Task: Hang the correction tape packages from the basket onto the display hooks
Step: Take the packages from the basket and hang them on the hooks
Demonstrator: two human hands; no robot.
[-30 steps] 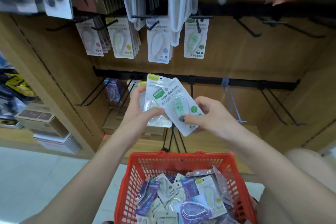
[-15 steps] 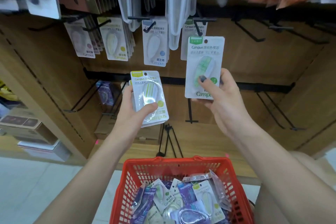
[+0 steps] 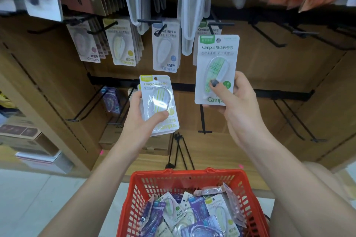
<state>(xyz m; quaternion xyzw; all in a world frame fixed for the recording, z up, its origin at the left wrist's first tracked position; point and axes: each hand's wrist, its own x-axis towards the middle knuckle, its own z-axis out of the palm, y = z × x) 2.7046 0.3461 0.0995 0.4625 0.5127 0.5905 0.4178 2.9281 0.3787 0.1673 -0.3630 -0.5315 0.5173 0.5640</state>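
Display wall (image 3: 269,67): brown wood-look panels crossed by 2 black rails; thin black wire hooks (image 3: 290,117) jut from the lower rail.
Basket (image 3: 185,178): red plastic lattice, low in view, holding a loose heap of flat carded packages (image 3: 192,215) in white, purple and green.
Hung packages (image 3: 165,48): 4 groups of white cards on the upper rail, long axis vertical, each with a clear teardrop blister.
Green package (image 3: 216,59): tall white card held upright, long axis vertical, hang hole at the top, green label in the top corner, green plaid tape under a glossy blister; raised in front of the upper row, just below its hook.
Yellow stack (image 3: 158,102): several identical cards with a yellow-striped blister, tilted slightly left, hang hole upward, lower and to the left of the green package.
Right hand (image 3: 237,102): pinches the green package's lower part, thumb on the blister.
Left hand (image 3: 142,117): grips the yellow stack, thumb across its front.
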